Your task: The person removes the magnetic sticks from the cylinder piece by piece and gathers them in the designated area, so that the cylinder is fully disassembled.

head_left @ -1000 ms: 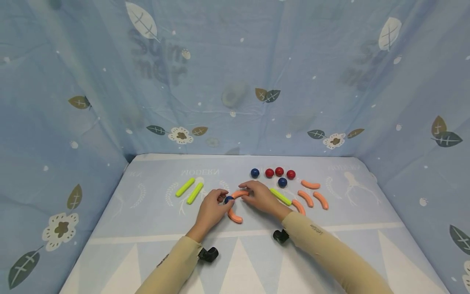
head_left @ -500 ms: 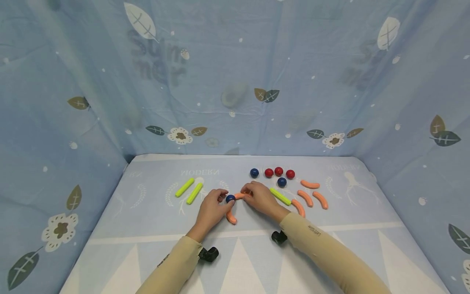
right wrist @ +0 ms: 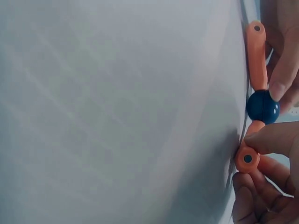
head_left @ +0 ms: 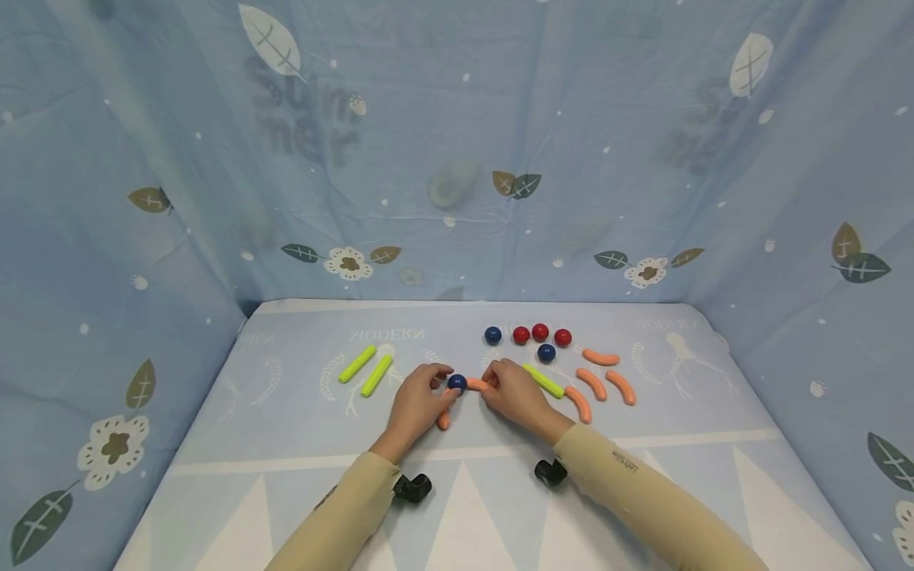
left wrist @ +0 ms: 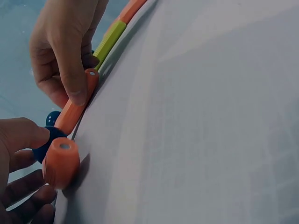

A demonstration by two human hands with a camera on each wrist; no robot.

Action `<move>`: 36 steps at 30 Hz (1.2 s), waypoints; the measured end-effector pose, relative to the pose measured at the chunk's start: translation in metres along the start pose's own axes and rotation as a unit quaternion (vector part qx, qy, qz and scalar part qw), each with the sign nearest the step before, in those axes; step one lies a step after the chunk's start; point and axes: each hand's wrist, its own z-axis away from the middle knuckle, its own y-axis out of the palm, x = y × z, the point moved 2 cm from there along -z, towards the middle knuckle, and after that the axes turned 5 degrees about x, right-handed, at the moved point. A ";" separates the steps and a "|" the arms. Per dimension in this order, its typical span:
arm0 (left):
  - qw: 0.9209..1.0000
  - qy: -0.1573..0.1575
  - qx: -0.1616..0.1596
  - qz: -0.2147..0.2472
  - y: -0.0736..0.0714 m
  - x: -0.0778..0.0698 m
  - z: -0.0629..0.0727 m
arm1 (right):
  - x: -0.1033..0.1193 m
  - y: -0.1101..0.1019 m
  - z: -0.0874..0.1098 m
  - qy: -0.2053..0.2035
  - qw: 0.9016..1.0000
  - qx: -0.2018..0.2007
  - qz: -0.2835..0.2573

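Note:
My left hand (head_left: 416,403) pinches a blue ball (head_left: 457,383) between thumb and fingers. One curved orange magnetic rod (head_left: 443,420) extends from that ball toward me, beside the left thumb. My right hand (head_left: 521,392) pinches a second curved orange magnetic rod (head_left: 476,385), whose left end meets the ball. In the right wrist view, the ball (right wrist: 263,106) sits between both rods, touching the upper rod (right wrist: 256,58) and the one in my right fingers. A small grey disc shows in the free end of the near rod (left wrist: 61,163) in the left wrist view.
Two yellow-green rods (head_left: 357,365) lie left of my hands, and another yellow-green rod (head_left: 544,381) lies right of them. Several curved orange rods (head_left: 591,384) are farther right. Red balls (head_left: 540,332) and two blue balls (head_left: 493,335) rest toward the back. Fabric walls (head_left: 443,270) surround the table.
My right fingers have closed on the orange rod, which now points straighter to the right from the ball. The left hand and ball have shifted slightly right, and the near rod has swung left.

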 end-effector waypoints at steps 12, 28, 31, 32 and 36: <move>1.000 0.017 0.008 -0.007 0.006 -0.008 -0.004 | 0.004 -0.002 0.010 0.022 1.000 0.007 0.005; 1.000 0.025 0.001 0.014 0.008 -0.003 -0.006 | -0.002 0.002 0.011 0.003 1.000 -0.019 -0.019; 0.999 0.030 0.000 0.014 0.008 -0.003 -0.006 | -0.002 0.003 0.011 -0.004 1.000 -0.026 -0.016; 0.999 0.032 -0.001 0.015 0.007 -0.004 -0.006 | -0.003 0.003 0.010 -0.007 0.999 -0.028 -0.015; 1.000 0.028 0.000 0.013 0.008 -0.004 -0.005 | -0.003 0.004 0.011 -0.012 0.999 -0.031 -0.020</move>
